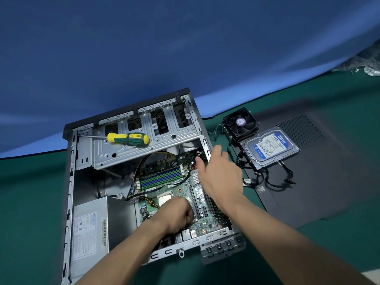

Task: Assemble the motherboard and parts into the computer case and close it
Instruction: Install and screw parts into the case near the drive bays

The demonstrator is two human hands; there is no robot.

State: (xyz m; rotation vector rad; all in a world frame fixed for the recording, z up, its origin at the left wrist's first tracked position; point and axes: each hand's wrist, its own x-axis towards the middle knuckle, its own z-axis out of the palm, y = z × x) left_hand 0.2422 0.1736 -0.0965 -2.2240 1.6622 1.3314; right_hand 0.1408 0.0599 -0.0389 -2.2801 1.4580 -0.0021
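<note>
The motherboard lies flat inside the open computer case, which rests on its side on the green tabletop. The left hand presses on the board near the CPU socket, fingers curled into a fist; whether they pinch anything is hidden. The right hand rests at the board's right edge, fingers loosely spread. A yellow-green screwdriver lies on the drive cage. Beside the case, on the dark side panel, sit a cooler fan and hard drive.

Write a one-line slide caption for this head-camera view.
Both hands, left and right, work on the motherboard inside the open computer case; fan and hard drive wait outside.
</note>
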